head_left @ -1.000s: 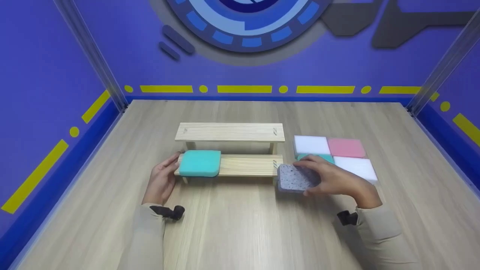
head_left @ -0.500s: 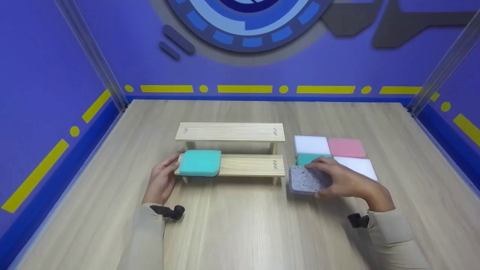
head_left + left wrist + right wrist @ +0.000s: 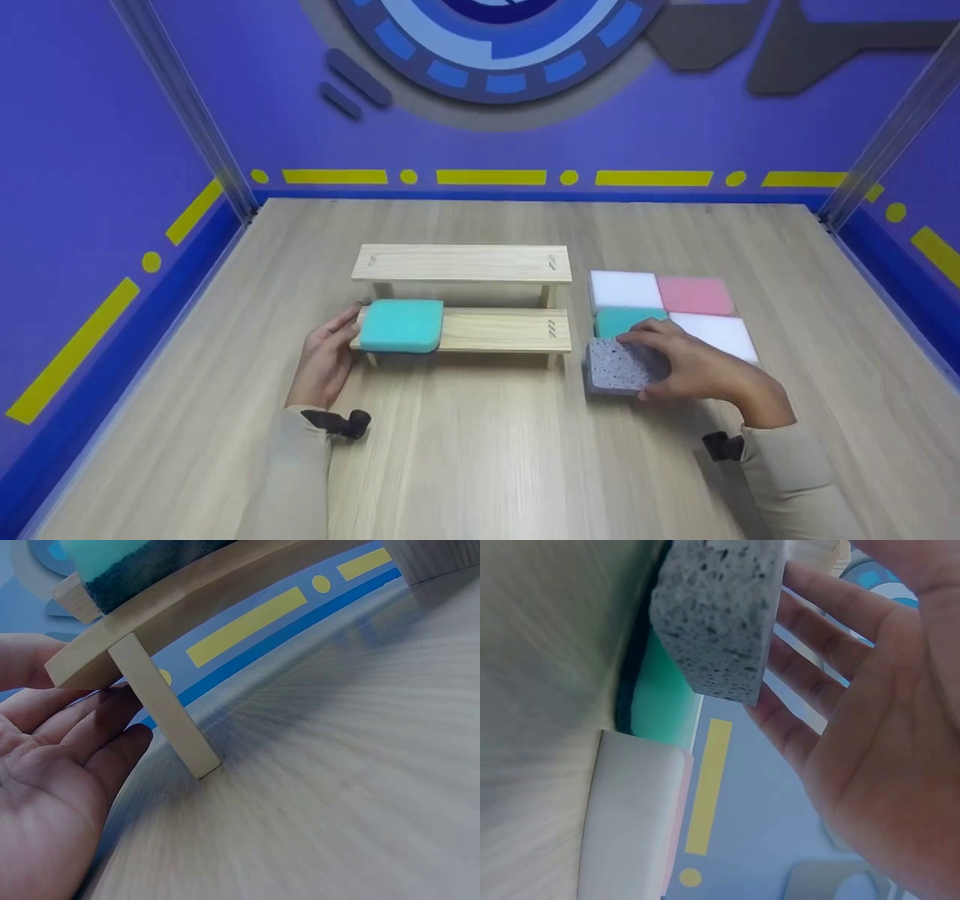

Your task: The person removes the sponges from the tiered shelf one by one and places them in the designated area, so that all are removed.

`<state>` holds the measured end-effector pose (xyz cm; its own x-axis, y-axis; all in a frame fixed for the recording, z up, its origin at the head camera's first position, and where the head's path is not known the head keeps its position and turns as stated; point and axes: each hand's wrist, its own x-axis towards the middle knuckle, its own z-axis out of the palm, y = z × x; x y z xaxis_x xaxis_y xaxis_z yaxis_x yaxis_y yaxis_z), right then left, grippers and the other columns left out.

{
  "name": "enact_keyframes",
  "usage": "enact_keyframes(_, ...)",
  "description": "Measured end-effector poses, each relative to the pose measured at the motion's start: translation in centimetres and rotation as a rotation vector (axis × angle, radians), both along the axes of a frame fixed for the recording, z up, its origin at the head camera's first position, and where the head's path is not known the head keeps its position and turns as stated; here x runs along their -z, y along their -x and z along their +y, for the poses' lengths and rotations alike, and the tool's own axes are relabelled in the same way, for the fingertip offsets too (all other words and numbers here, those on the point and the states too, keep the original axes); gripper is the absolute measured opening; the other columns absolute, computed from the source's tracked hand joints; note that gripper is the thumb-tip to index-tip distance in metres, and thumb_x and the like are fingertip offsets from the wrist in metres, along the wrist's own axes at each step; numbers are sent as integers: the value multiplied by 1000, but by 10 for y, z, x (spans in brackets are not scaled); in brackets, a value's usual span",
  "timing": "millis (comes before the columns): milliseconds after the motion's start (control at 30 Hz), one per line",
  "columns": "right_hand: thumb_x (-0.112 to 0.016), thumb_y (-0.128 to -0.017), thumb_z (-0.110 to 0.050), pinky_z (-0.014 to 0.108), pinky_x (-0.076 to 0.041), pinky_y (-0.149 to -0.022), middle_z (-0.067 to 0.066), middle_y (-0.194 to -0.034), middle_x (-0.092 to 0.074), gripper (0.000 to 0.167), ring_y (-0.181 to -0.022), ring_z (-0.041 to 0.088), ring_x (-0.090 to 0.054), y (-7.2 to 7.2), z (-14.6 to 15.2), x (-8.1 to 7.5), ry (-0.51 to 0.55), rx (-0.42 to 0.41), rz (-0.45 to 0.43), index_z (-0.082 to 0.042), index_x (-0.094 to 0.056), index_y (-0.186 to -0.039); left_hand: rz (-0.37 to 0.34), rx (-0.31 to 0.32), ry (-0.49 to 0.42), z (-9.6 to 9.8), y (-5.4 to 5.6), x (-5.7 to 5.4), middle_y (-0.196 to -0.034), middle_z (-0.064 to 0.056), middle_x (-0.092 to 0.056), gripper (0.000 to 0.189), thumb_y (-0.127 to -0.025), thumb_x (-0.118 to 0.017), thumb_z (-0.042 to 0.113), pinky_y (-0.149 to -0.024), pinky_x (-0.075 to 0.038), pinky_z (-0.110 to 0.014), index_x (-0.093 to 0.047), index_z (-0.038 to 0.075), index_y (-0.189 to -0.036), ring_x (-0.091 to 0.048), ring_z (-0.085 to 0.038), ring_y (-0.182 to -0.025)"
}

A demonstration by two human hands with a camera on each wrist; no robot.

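Note:
My right hand (image 3: 694, 367) pinches a grey speckled sponge (image 3: 622, 366) between thumb and fingers, just in front of a green sponge (image 3: 628, 321). In the right wrist view the grey sponge (image 3: 720, 615) partly hides the green one (image 3: 660, 694); whether it touches the table I cannot tell. My left hand (image 3: 324, 356) holds the left end of the front shelf (image 3: 502, 330) of a two-tier wooden rack. In the left wrist view some fingers reach beneath that shelf's end (image 3: 90, 667). A turquoise sponge (image 3: 403, 325) lies on this shelf's left part, beside my left hand.
Behind the front shelf stands the rack's higher back shelf (image 3: 461, 262), bare on top. Right of the rack, a white sponge (image 3: 624, 290), a pink sponge (image 3: 696, 295) and another white sponge (image 3: 716, 335) lie against the green one. Blue walls (image 3: 495, 150) enclose the table.
My right hand has moved right and slightly toward me with the grey sponge, away from the front shelf's right end. The left hand and the turquoise sponge stay put.

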<state>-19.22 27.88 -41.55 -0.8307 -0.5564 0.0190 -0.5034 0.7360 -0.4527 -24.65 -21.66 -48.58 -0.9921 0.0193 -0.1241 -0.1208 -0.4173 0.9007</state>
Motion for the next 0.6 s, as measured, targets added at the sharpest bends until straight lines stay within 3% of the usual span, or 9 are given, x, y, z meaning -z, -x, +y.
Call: enact_keyframes(600, -82, -68, -11, 44, -46, -96, 5, -123, -53, 65, -114, 23, -47, -2, 4, 5, -27, 1, 8, -9, -59, -129, -9, -7, 0, 1, 0, -1, -159, -16, -20, 54, -97, -43, -4, -120, -21, -28, -24, -8, -147, -20, -21, -147)
